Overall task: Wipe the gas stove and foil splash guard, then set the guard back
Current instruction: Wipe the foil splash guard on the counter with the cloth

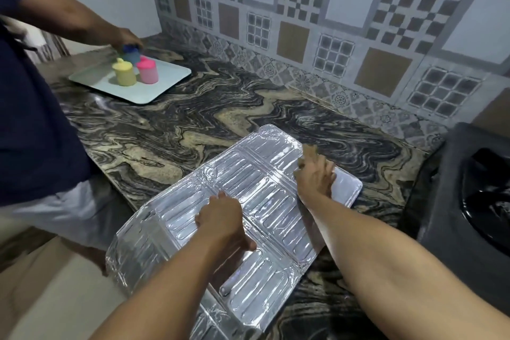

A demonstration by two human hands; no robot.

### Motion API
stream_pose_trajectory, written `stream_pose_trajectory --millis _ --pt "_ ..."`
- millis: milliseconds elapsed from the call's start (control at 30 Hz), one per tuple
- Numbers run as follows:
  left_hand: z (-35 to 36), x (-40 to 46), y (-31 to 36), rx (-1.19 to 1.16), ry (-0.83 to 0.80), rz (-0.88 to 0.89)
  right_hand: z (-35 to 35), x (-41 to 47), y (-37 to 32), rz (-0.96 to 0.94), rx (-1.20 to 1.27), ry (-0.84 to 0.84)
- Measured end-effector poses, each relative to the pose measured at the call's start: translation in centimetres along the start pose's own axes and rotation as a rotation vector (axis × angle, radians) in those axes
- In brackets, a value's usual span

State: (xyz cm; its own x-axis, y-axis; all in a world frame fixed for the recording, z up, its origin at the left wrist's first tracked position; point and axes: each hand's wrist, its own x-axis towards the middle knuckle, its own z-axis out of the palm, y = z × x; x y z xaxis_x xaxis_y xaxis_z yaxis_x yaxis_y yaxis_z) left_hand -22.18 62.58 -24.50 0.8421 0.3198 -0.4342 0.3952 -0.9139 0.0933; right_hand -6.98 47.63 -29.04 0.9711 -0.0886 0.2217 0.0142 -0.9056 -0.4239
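— So, how should you go about this wipe?

— Your left hand (220, 218) lies on the middle of the guard (265, 193), palm down; use it as the anchor and press evenly, because thin foil will likely buckle or slide if you lean on one spot. Your right hand (314, 174) is at the far right panel, and something pale brown shows at its fingertips, perhaps a cloth. It is blurred, so I cannot tell whether that grip is clenched on anything. The left grip looks released, fingers laid flat on the foil.

— Which way should you stroke?

— Along the embossed ridges, I'd judge, not across them, so the cloth doesn't catch and crease the sheet. Mind the near left end: it hangs past the tabletop (193, 119) edge with nothing under it.

— And how does the guard look?

— It lies unfolded and nearly flat on the tabletop, shiny silver, stamped with long rounded bars, creased at the fold lines. The stove (455, 201) sits well to its right. Beyond, another person (36, 91) handles cups (138, 70) on a tray (165, 83).
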Motion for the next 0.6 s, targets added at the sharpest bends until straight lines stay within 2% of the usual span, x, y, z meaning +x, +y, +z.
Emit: stream_pose_trajectory --millis 67,133,200,267,333,467,600 --pt "0.0 0.0 -0.1 -0.003 0.008 0.007 1.1 0.2 -2.6 -0.356 -0.038 -0.13" --pt "-0.1 -0.1 -0.1 0.013 0.018 0.015 2.3 0.0 -5.7 -0.564 0.0 -0.287" --pt "-0.1 -0.2 -0.2 0.038 0.026 0.023 3.4 -0.4 -7.6 -0.697 0.017 -0.338" --pt "0.0 0.0 -0.2 0.042 0.017 0.022 4.3 0.3 -7.7 -0.719 0.021 -0.347" --pt "-0.1 0.2 -0.2 0.039 0.0 0.016 4.1 2.2 -6.7 -0.611 -0.008 -0.305" --pt "-0.1 0.2 0.0 0.039 -0.029 -0.005 1.8 4.8 -2.4 -0.183 -0.082 -0.19" --pt "0.0 0.3 0.3 -0.012 -0.006 -0.04 0.1 2.8 2.0 0.063 -0.114 -0.055"
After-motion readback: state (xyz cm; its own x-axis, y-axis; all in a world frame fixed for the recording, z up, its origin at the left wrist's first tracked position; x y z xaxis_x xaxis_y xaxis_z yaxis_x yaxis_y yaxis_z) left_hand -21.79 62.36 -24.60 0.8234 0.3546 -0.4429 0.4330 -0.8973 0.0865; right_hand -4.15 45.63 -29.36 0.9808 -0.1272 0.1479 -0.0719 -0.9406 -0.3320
